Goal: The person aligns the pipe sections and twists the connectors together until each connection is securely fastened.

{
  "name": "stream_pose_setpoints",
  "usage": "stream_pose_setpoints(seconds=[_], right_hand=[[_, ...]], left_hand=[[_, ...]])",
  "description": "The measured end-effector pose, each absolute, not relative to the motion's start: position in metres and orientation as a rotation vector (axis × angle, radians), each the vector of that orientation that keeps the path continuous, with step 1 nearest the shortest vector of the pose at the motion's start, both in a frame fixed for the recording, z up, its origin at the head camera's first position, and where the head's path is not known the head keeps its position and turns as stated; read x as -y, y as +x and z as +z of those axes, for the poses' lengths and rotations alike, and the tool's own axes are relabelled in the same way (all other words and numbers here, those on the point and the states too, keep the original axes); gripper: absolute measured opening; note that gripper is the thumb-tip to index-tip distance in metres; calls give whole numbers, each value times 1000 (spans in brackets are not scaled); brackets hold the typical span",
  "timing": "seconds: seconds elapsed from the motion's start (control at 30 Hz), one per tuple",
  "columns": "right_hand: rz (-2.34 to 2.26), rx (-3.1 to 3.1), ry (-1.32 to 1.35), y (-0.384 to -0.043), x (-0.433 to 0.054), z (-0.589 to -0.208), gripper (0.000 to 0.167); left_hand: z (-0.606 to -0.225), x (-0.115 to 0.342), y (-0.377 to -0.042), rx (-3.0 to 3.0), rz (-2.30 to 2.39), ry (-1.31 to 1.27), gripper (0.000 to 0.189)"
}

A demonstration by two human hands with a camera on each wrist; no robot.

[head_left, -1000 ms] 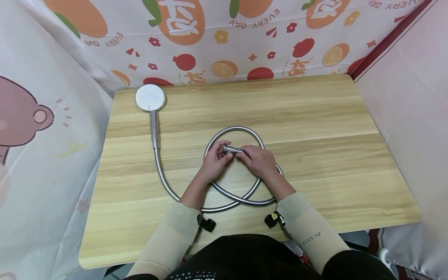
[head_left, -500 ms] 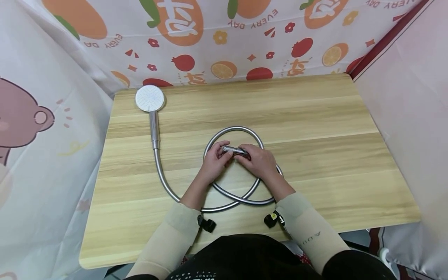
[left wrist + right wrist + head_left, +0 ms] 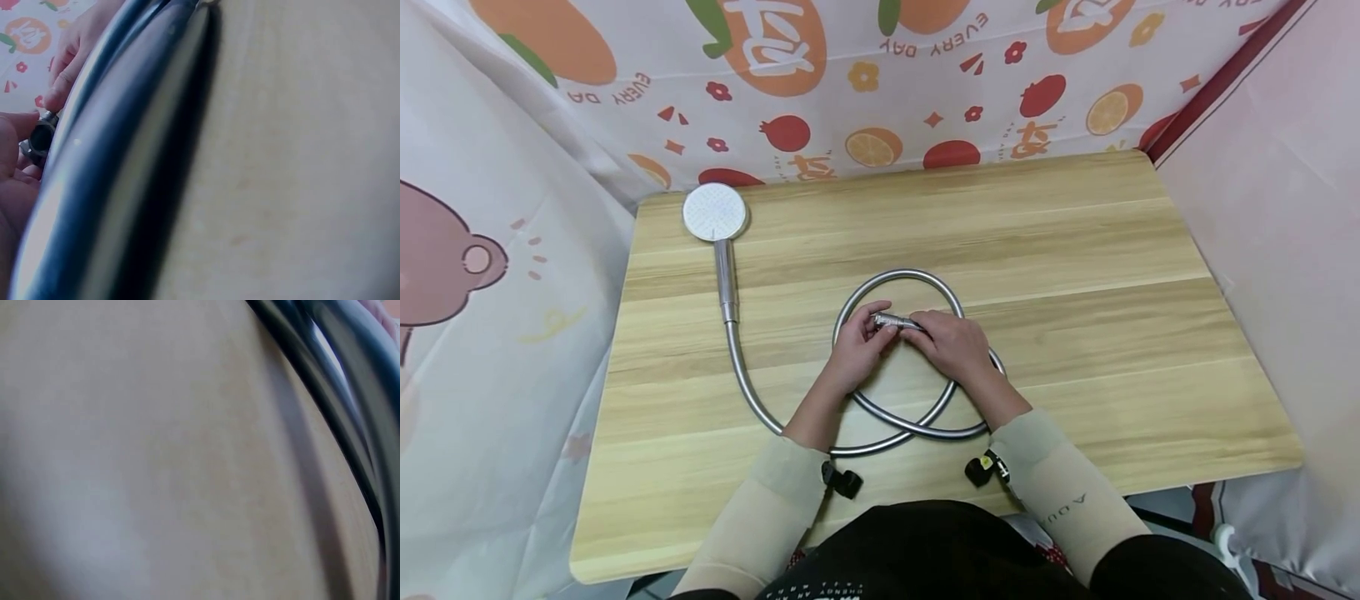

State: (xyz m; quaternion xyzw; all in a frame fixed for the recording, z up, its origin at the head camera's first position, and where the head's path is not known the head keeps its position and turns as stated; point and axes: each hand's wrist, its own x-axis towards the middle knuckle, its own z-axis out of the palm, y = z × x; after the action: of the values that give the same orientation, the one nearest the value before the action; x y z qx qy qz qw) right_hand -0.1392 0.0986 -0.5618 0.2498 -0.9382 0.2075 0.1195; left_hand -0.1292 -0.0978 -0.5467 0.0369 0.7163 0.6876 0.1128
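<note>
A silver shower hose (image 3: 904, 274) lies in loops on the wooden table, with both forearms crossing over it. My left hand (image 3: 856, 346) pinches the metal end fitting (image 3: 889, 320) of the hose between thumb and fingers. Just beside it, my right hand (image 3: 957, 343) grips the hose right behind that fitting. In the left wrist view the fitting (image 3: 42, 136) shows its round open end between the fingers. From the other end of the hose runs a hand shower (image 3: 716, 213), its white spray face up, at the table's back left. The right wrist view shows mostly table and blurred hose (image 3: 356, 381).
The wooden table (image 3: 1112, 333) reaches back to a fruit-print curtain (image 3: 940, 83). Pale cloth hangs at the left (image 3: 497, 375) and right (image 3: 1262, 208) sides. A small black wrist camera (image 3: 842, 481) sits under the left forearm, another (image 3: 981, 469) by the right.
The hands stay in place at the fitting; the right fingers have shifted slightly around the hose behind it. The whole head view has tilted a little. The hand shower and hose loops lie as before.
</note>
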Motion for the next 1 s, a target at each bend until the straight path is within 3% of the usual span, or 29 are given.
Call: stream_pose_setpoints(seconds=[0.37, 0.67, 1.0], right_hand=[[652, 2766, 734, -140, -98, -557, 47], [731, 2685, 665, -139, -98, -560, 29], [723, 2625, 675, -140, -98, -566, 32]], left_hand=[[-518, 96, -121, -2100, 2019, 143, 49], [-539, 96, -128, -2118, 2021, 80, 49], [-552, 98, -129, -2191, 2086, 140, 46]])
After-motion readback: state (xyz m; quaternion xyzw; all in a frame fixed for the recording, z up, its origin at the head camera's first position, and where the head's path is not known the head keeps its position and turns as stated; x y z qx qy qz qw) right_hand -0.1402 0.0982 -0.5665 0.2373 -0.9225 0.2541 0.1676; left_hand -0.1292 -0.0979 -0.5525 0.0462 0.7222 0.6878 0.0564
